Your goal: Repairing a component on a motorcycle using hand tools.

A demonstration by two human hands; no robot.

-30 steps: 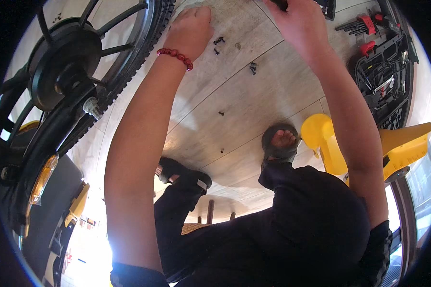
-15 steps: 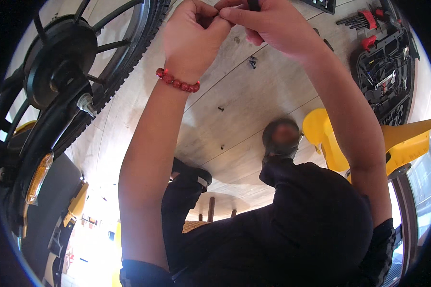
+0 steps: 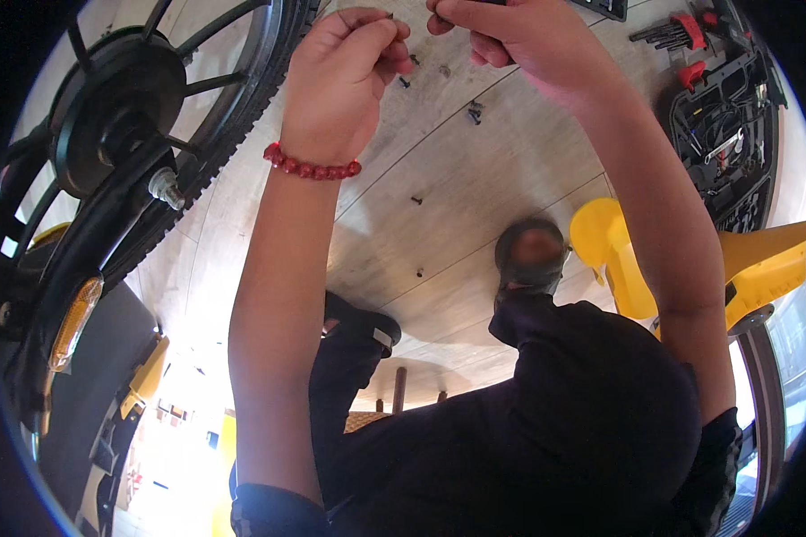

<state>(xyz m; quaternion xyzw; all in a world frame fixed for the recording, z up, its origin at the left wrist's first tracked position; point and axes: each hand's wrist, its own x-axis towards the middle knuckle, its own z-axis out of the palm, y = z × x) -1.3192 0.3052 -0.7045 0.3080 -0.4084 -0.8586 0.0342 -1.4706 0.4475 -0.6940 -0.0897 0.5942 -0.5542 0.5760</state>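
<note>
High in the view, my left hand (image 3: 336, 94) is closed in a pinch, with a red bead bracelet (image 3: 312, 169) on its wrist. A tiny dark piece (image 3: 390, 16) shows at its fingertips, too small to name. To the right, apart from it, my right hand (image 3: 542, 45) has its fingers curled round a black, handle-like thing (image 3: 491, 2), mostly cut off by the top edge. Beneath the hands, small dark screws lie on the wood-look floor: one screw (image 3: 405, 82) close to my left fingers, a little cluster of screws (image 3: 475, 114), and others nearer my feet.
A black spoked wheel (image 3: 264, 76) with a knobby tyre and an orange reflector (image 3: 77, 324) fill the left side. At right lie an open black toolbox (image 3: 721, 152), a red-held hex key set (image 3: 690, 31) and a yellow plastic part (image 3: 609, 255). My feet are below.
My hands were together at the fingertips and have now parted. The left has shifted left and the right slightly right. A screw on the floor has come into view between them.
</note>
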